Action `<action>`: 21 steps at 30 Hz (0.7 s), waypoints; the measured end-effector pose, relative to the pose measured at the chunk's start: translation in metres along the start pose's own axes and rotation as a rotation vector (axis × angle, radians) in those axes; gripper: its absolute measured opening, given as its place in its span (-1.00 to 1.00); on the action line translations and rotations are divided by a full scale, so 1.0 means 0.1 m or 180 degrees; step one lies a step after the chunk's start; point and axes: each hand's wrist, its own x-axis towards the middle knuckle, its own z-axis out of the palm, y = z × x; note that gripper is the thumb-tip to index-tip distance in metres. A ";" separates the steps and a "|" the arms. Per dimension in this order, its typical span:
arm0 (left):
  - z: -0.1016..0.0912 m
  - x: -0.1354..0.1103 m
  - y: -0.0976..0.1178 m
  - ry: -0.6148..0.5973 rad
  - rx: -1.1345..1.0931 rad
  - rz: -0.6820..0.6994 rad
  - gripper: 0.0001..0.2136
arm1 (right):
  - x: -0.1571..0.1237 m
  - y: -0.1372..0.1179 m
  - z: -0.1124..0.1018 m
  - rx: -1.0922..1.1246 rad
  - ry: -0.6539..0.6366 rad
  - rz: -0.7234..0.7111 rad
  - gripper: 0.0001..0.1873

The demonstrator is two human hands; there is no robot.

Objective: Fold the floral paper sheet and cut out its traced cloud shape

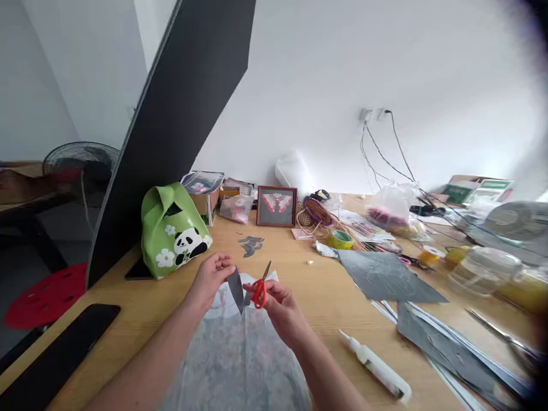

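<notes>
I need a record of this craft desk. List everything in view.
grey paper piece: 1, grey, in left hand
scissors: 1, red handles, in right hand
panda bag: 1, green, desk left
cut shapes: several, grey, desk middle
framed picture: 1, brown frame, desk back
tape roll: 1, yellow-green, right of middle
glue tube: 1, white, front right
grey sheet: 1, grey, desk right
wooden desk: 1, light brown
left hand: 1
right hand: 1

scissors [260,288] – red plastic handles, metal blades | table [325,285] – matt wood | bag [173,228] – green cloth
</notes>
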 end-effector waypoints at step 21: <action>0.07 -0.01 -0.08 0.0114 0.0167 0.0313 -0.58 | -0.07 0.08 0.16 -0.0173 0.0344 0.0250 -0.65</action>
